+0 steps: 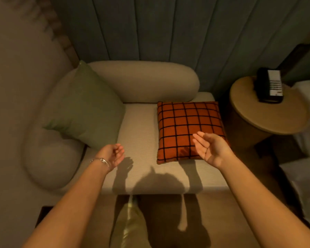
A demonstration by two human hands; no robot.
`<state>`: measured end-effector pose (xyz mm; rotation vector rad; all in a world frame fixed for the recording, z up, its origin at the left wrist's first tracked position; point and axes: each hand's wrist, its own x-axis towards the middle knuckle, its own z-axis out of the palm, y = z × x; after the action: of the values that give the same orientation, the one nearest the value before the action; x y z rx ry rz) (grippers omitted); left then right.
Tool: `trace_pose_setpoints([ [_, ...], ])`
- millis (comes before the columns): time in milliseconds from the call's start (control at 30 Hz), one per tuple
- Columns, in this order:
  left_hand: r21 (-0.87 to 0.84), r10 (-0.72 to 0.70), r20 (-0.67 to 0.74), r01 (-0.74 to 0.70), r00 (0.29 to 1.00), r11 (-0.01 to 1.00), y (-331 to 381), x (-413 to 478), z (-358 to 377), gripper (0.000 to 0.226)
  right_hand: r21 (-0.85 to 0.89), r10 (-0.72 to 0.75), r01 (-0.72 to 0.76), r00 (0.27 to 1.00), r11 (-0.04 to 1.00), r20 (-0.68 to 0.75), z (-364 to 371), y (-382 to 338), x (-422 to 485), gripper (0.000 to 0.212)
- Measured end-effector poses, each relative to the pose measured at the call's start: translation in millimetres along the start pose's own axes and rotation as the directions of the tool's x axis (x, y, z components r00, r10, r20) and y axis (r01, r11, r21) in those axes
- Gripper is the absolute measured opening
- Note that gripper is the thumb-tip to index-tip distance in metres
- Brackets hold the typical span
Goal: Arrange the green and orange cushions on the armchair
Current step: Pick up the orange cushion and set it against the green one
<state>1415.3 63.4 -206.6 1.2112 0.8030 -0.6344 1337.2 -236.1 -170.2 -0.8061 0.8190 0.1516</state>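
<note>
Orange cushion (188, 129): checked with a black grid, lying flat on the seat of the armchair (141, 140), towards the seat's right side and near its open right edge.
Green cushion (84, 106): plain, propped at a tilt in the left corner of the chair, leaning against the padded part on that side; one corner points up, the lower edge rests by the seat.
Right hand (209, 147): spread, palm turned inward and up, grasping nothing; it hovers over the near right corner of the orange cushion, and whether it touches the fabric cannot be told.
Left hand (115, 154): loosely curled, empty, over the bare seat just beside the green cushion's lower corner; a bracelet (101, 161) sits at the wrist.
Key relation: the orange cushion lies ahead of and under the right hand, which is clearly the nearer one; the left hand is well apart from it across bare seat. Being roughly square, it has no long axis to speak of; its sides run in line with the seat's edges.
Likely next move: a judgement only, but the right hand looks placed to take the orange cushion's near edge, the left free for the green one.
Beside the chair: a round side table (265, 115) with a telephone (270, 86) on it, clear of both hands.
</note>
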Motion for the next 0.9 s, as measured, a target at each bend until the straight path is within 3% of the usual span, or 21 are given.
trace_pose_setpoints([
  [200, -0.029, -0.010, 0.052, 0.012, 0.999, 1.000, -51.3, -42.4, 55.8, 0.023, 0.000, -0.014, 0.014, 0.999, 1.000, -0.042, -62.5, -17.1, -44.4, 0.022],
  [367, 0.021, 0.037, -0.023, -0.036, 0.999, 0.999, -57.5, -34.2, 88.1, 0.029, 0.009, -0.030, 0.032, 0.988, 0.999, -0.153, -98.4, -28.5, -46.2, 0.021],
  [600, 0.143, 0.051, 0.010, -0.052, 0.999, 0.988, -36.9, -3.8, 140.1, 0.019, -0.086, -0.038, 0.016, 0.966, 0.996, -0.255, -130.7, -50.3, -18.5, 0.020],
  [900, 0.133, 0.097, -0.025, -0.093, 0.995, 0.987, -37.6, 65.9, 222.4, 0.018, -0.224, -0.066, -0.003, 0.951, 0.975, -0.301, -175.7, -105.1, 63.7, 0.015],
])
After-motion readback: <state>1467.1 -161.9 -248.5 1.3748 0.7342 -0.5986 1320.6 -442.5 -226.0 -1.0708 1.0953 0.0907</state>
